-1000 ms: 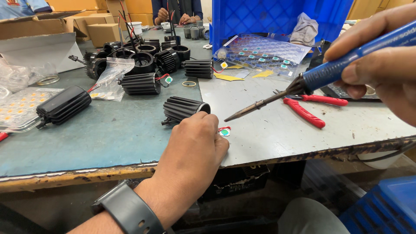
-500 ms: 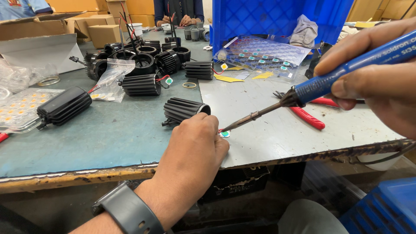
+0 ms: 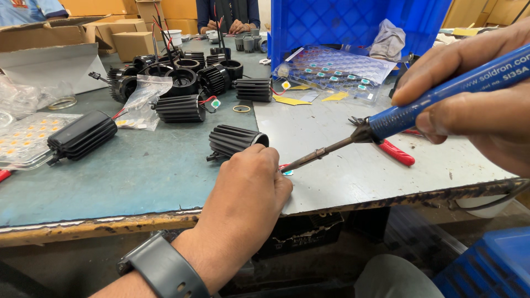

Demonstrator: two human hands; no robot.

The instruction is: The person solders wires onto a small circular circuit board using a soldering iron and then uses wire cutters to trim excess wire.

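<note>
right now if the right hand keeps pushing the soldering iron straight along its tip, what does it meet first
Most likely the small green part pinched under the left hand; the soldering iron in the right hand aims right at it, with those fingers just behind.

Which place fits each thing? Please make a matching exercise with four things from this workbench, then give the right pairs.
Things:
1. soldering iron
2. red-handled pliers
3. finned black housing
4. blue crate

Places:
a. lying on the table just beyond the left hand
b. standing at the back of the table
c. held in the right hand, tip down by the left hand's fingers
d. lying on the grey sheet under the iron's shaft

Pairs: 1-c, 2-d, 3-a, 4-b
</note>
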